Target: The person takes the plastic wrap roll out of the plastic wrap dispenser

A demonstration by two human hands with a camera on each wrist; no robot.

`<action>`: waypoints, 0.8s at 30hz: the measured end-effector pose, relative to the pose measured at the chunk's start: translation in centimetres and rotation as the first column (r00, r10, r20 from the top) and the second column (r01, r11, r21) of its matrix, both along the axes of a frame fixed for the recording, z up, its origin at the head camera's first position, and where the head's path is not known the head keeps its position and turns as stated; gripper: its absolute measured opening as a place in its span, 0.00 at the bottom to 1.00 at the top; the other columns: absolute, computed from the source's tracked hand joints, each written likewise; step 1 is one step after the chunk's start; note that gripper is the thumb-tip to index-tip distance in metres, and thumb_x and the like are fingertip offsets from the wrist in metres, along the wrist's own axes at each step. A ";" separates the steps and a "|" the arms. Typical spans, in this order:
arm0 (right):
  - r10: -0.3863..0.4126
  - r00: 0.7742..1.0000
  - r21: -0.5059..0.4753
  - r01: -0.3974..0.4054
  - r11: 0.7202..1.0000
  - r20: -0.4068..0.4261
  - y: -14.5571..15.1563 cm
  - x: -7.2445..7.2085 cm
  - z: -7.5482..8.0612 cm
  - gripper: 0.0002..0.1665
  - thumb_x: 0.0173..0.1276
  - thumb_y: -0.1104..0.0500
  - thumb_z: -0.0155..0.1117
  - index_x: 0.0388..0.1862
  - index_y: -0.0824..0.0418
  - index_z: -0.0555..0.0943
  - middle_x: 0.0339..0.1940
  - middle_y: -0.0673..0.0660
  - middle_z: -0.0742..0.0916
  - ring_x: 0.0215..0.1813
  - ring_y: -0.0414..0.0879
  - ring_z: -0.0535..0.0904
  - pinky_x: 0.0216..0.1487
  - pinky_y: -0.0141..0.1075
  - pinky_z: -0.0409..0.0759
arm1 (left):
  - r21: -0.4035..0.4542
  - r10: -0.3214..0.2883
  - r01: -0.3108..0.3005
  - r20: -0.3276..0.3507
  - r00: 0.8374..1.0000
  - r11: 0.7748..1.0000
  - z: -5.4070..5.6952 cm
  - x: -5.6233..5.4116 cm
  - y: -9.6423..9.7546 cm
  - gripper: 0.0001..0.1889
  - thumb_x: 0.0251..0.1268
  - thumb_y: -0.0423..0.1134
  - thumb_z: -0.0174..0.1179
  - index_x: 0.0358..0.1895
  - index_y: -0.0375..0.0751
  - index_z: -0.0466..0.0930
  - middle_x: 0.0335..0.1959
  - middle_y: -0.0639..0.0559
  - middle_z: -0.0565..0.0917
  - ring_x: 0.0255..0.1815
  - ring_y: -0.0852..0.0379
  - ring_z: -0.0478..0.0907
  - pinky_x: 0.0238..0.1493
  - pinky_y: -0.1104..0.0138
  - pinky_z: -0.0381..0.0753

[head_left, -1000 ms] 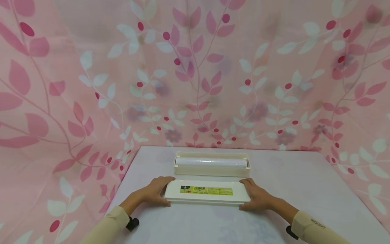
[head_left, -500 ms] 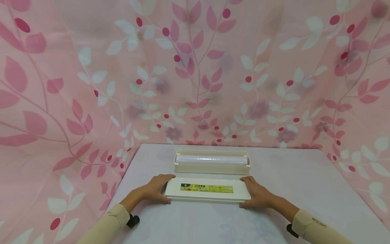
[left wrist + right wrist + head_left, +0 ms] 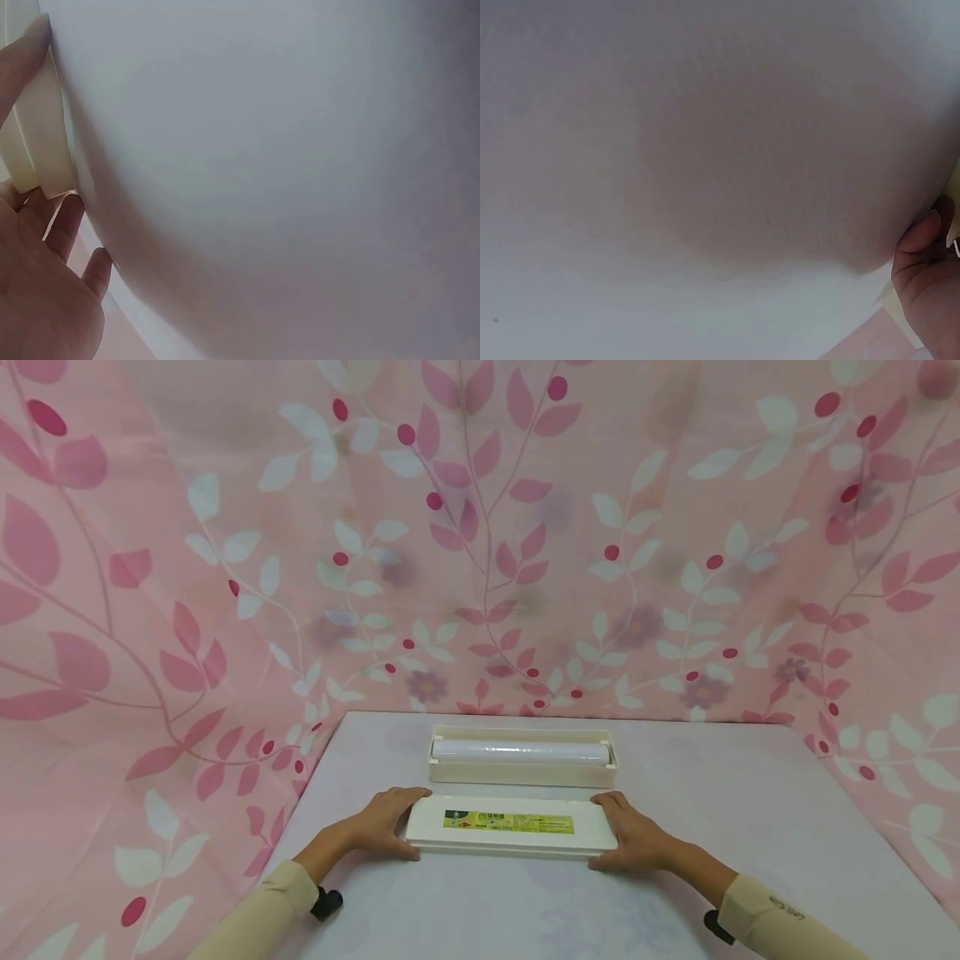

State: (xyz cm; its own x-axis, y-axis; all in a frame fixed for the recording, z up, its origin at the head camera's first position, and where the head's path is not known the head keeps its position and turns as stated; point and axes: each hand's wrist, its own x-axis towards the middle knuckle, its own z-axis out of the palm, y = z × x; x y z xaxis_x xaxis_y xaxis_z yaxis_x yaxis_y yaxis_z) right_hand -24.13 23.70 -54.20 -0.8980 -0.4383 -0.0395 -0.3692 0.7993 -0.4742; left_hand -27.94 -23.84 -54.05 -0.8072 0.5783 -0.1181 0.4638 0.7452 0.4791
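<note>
In the head view a white lid (image 3: 517, 843) with a yellow-green printed label (image 3: 510, 822) lies flat at the front middle of the table. My left hand (image 3: 378, 827) grips its left end, with the thumb at the near edge and fingers at the far edge. At the opposite end my right hand (image 3: 637, 839) holds it the same way. Just behind is an uncovered white box (image 3: 522, 774), holding a shiny whitish roll of film (image 3: 521, 751). The left wrist view shows the end of the lid (image 3: 45, 135) between thumb and fingers. In the right wrist view only part of the hand (image 3: 930, 281) appears.
A pale cloth covers the table (image 3: 750, 810). Pink leaf-patterned fabric (image 3: 487, 568) hangs behind it and along both sides. Each wrist carries a small black camera (image 3: 327, 903) near the sleeve cuff.
The head view has tilted down very slightly, so everything sits a little higher in it. Both hands keep their hold on the lid, which shows no clear movement.
</note>
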 end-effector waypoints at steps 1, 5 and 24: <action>0.000 1.000 0.000 0.000 1.000 -0.003 0.0 0.0 0.0 0.65 0.43 0.29 0.78 0.71 0.62 0.62 0.65 0.58 0.71 0.54 0.44 0.72 0.50 0.37 0.76 | 0.002 -0.001 0.001 -0.002 1.000 1.000 -0.1 0.0 0.0 0.53 0.43 0.65 0.74 0.74 0.49 0.61 0.72 0.53 0.68 0.72 0.46 0.62 0.71 0.42 0.59; 0.000 1.000 -0.004 0.000 1.000 -0.010 0.0 0.2 -0.1 0.65 0.43 0.29 0.77 0.71 0.62 0.62 0.65 0.58 0.71 0.55 0.44 0.72 0.51 0.37 0.76 | 0.011 -0.002 0.002 -0.004 1.000 1.000 -0.2 0.0 -0.1 0.54 0.43 0.65 0.74 0.74 0.49 0.61 0.72 0.53 0.69 0.72 0.46 0.62 0.71 0.42 0.59; -0.009 1.000 -0.017 0.009 1.000 -0.002 0.0 0.1 -0.3 0.64 0.43 0.30 0.78 0.71 0.61 0.62 0.65 0.57 0.70 0.55 0.43 0.71 0.54 0.39 0.75 | 0.021 -0.006 0.006 -0.011 1.000 1.000 0.0 0.1 0.0 0.53 0.43 0.63 0.75 0.74 0.49 0.61 0.72 0.54 0.69 0.72 0.46 0.62 0.71 0.42 0.59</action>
